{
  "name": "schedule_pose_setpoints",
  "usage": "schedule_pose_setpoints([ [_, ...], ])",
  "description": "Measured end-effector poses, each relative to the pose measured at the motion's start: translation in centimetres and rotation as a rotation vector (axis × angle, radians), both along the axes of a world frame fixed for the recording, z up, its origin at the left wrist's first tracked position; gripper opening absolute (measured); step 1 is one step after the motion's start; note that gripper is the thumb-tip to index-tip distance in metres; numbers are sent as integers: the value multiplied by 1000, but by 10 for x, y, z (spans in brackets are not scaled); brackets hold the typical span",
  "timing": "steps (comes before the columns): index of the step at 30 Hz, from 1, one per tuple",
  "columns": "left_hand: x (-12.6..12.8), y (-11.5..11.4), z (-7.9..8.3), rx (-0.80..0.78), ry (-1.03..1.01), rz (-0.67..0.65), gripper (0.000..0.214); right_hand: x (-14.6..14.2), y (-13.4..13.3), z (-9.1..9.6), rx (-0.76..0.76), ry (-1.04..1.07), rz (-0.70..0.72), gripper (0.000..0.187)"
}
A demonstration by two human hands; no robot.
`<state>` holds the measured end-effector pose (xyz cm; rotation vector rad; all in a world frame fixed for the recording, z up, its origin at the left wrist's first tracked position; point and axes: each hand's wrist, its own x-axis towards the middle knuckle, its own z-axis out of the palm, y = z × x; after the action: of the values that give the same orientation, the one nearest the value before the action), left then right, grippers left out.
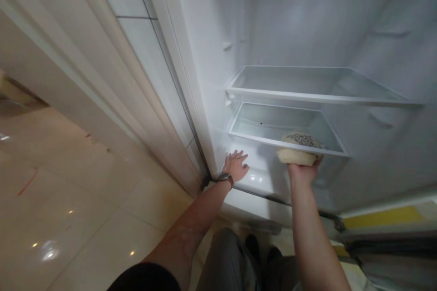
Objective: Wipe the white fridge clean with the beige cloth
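I look down into an open white fridge. My right hand (303, 170) grips a beige cloth or sponge with a dark speckled patch (297, 148), pressed against the front edge of the lower glass shelf (259, 122). My left hand (236, 165), with a watch on the wrist, lies flat with spread fingers on the fridge's bottom surface near the left wall. A wider upper glass shelf (307, 84) sits above; both shelves hold nothing.
The fridge's left side panel (150, 77) stands beside glossy beige floor tiles (78, 218). A yellow-striped door part (382, 216) lies at lower right. My grey trousers and dark shoes (252, 245) show below.
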<state>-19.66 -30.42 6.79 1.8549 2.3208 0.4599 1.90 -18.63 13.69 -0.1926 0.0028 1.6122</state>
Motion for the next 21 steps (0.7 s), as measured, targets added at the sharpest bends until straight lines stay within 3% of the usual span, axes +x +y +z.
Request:
schedule_pose_setpoints([
  [5, 0, 0, 0, 13, 5, -13, 58, 17, -92, -5, -75, -278, 203, 34],
  [7, -1, 1, 0, 4, 2, -18, 59, 19, -123, -4, -30, -393, 289, 36],
  [11, -2, 2, 2, -27, 1, -5, 60, 31, -159, 20, 87, -547, 253, 41],
  [16, -1, 0, 7, -48, 8, -5, 60, 51, -163, 78, 74, -737, -48, 46],
  [21, -2, 2, 4, -35, 13, 8, 62, 47, -121, 160, 185, -998, -688, 50],
])
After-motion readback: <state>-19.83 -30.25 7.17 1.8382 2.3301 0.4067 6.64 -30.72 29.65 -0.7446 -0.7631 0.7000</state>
